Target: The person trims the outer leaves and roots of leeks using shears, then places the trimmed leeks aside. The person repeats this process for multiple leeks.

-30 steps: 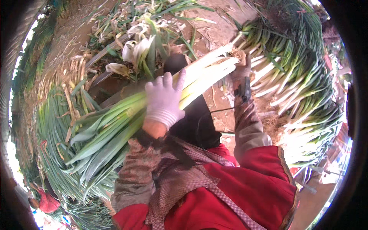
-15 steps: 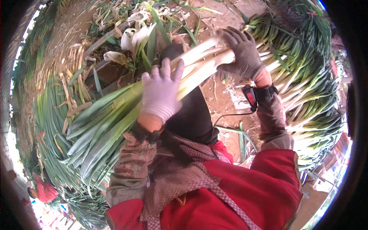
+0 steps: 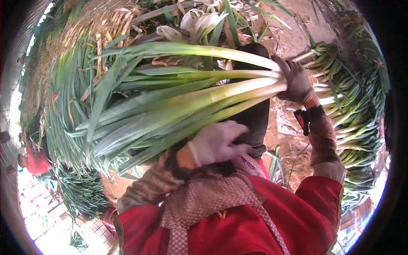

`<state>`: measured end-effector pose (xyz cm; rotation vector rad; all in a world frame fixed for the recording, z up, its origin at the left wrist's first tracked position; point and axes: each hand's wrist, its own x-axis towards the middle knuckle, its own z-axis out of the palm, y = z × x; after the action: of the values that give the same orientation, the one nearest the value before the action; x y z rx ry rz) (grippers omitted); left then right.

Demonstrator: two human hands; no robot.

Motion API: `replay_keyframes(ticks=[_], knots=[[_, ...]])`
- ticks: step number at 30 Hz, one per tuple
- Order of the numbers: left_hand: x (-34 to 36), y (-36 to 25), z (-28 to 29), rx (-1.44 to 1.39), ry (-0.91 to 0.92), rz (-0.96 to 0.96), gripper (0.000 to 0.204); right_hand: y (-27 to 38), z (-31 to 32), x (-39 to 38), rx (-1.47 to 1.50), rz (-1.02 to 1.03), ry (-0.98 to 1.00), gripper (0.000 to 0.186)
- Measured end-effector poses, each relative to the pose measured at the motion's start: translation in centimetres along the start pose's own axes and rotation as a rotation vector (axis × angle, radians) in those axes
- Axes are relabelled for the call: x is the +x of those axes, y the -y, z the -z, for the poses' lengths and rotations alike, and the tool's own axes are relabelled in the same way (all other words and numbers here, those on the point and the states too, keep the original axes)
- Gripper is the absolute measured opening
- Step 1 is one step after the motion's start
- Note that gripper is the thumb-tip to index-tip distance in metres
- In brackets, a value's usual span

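My right hand [image 3: 294,81], in a grey glove, is closed around the white root ends of several leeks [image 3: 221,91]. Their stalks fan out to the left across my dark-trousered leg, with the green leaves spread toward the far left. My left hand [image 3: 220,142], in a pale glove, is just below the leeks in front of my checked apron [image 3: 212,191]. It is slightly blurred, its fingers are partly bent and apart, and nothing shows in it.
A big heap of leeks [image 3: 70,110] lies at the left, leaves hanging down. Another long pile [image 3: 350,123] lines the right side, white ends inward. Peeled leaves and scraps [image 3: 202,23] litter the ground ahead. A person in red [image 3: 37,161] is at the far left.
My left hand has come off the leeks and moved down toward my apron. My right hand has shifted right and slightly down, and the bunch has fanned out, lying more level.
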<state>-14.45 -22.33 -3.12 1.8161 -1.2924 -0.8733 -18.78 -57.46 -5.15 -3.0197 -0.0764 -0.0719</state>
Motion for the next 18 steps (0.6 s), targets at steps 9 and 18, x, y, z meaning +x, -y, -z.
replay_keyframes(ticks=[9,18], knots=[[-1.9,3.9,5.1,0.386,-0.452,0.049,0.060,1.4,0.1,-3.8,0.237,-0.124,-0.183,0.099],[3.0,7.5,12.4,0.232,-0.541,0.553,0.024,6.6,2.6,-2.3,-0.011,-0.380,-0.073,0.101]])
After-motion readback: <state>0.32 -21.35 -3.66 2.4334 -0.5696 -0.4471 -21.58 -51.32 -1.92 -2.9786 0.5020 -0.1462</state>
